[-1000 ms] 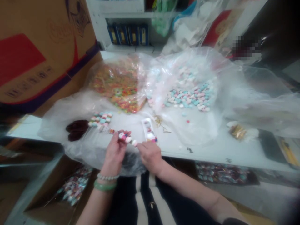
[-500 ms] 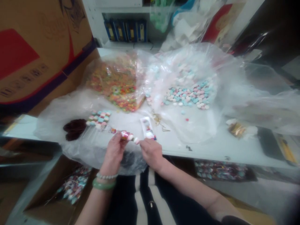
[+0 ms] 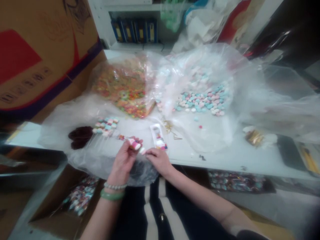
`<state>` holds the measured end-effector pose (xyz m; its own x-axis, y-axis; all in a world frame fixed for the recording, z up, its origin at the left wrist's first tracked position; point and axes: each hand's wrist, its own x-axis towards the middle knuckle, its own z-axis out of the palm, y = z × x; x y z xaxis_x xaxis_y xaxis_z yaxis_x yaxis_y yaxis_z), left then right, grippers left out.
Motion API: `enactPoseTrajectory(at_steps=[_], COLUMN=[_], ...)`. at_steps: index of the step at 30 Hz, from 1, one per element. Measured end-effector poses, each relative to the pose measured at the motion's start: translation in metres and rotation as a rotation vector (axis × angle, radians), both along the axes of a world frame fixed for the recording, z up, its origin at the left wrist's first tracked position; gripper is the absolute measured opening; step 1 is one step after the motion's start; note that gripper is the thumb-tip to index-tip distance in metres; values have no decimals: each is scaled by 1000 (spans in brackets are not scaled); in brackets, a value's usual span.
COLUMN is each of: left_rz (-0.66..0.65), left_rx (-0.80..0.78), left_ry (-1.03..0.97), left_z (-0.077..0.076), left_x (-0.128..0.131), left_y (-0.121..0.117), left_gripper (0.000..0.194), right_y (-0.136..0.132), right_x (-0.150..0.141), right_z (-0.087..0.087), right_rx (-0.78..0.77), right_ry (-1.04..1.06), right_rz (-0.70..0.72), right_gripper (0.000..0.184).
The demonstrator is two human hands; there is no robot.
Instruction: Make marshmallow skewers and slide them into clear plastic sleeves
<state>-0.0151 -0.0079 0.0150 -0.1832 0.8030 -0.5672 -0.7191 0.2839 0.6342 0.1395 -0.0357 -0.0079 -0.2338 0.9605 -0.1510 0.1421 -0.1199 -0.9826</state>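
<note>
My left hand (image 3: 126, 156) is closed around a small clear packet of pink and white candies (image 3: 135, 144), held over the table's front edge. At its right end, by a white candy, the fingertips of my right hand (image 3: 160, 161) are pinched together on the packet. Just left of my left hand lies a small clear wrapper with a reddish print (image 3: 121, 137). Beyond it are rows of stacked pastel candies (image 3: 106, 126). A white card-like pack with coloured pieces (image 3: 157, 135) lies behind my right hand, beside loose gold twist ties (image 3: 170, 126).
Open plastic bags hold orange and green candies (image 3: 135, 100) and pastel round candies (image 3: 205, 101). A dark red bundle (image 3: 80, 136) lies left, a gold bundle (image 3: 254, 137) right. A large carton (image 3: 50, 50) stands at left; a box of packed candies (image 3: 80, 196) sits below.
My right hand has shifted slightly left and its fingers have changed position at the packet's end. The packet has turned a little in my left hand, showing more of its pink part.
</note>
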Motion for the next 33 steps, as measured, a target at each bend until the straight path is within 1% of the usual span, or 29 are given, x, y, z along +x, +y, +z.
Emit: enactPoseTrajectory(at_steps=[1,2,3,4,5,6,7,8,9,11,13,14,15,17,20,22,25,27,30,33], left_rz=[6,4,-5,-13,-18,-22,-23,-20,-6,48,109,134,150,160,156,150,138,141,153,154], left_rx=[6,11,12,16,21,26,26,20,11,-16,-34,-33,-30,-18,-13,9,70,67,19,-20], left_ry=[-34,-63,-86,-100,-104,-100,-90,-77,-60,-27,-10,-10,-16,-39,-52,-26,29,42,45,58], left_z=[2,3,4,4,4,3,2,1,-1,-3,-4,-4,-3,-1,2,2,0,-2,-4,-4], left_x=[0,1,2,2,3,4,4,4,4,5,5,6,7,9,12,15,17,19,20,19], left_y=[0,-1,-1,-2,-2,-3,-3,-2,-2,1,3,5,6,7,6,4,2,2,3,5], left_gripper=[17,19,21,22,22,21,20,18,16,12,16,18,19,20,20,17,12,12,15,17], right_y=[2,3,5,5,5,4,3,2,1,0,-2,-2,-3,-4,-6,-6,-8,-10,-14,-19], right_x=[0,-1,-1,-2,-3,-4,-5,-5,-6,-6,-5,-4,-3,-2,-1,-1,-1,-2,-4,-6], right_z=[2,3,4,5,5,5,5,5,5,5,4,3,2,0,-1,-2,-3,-5,-6,-9], right_rx=[-224,-430,-595,-707,-768,-782,-758,-698,-603,-311,27,169,281,430,576,679,860,941,969,929], right_ry=[166,321,459,566,634,660,648,602,520,268,-54,-211,-347,-537,-701,-786,-857,-868,-877,-874], right_rz=[18,46,73,92,97,83,53,17,-14,-67,-94,-96,-90,-76,-91,-106,-116,-109,-51,14], right_gripper=[7,7,11,15,19,21,21,19,15,5,10,14,16,18,18,19,22,24,22,17])
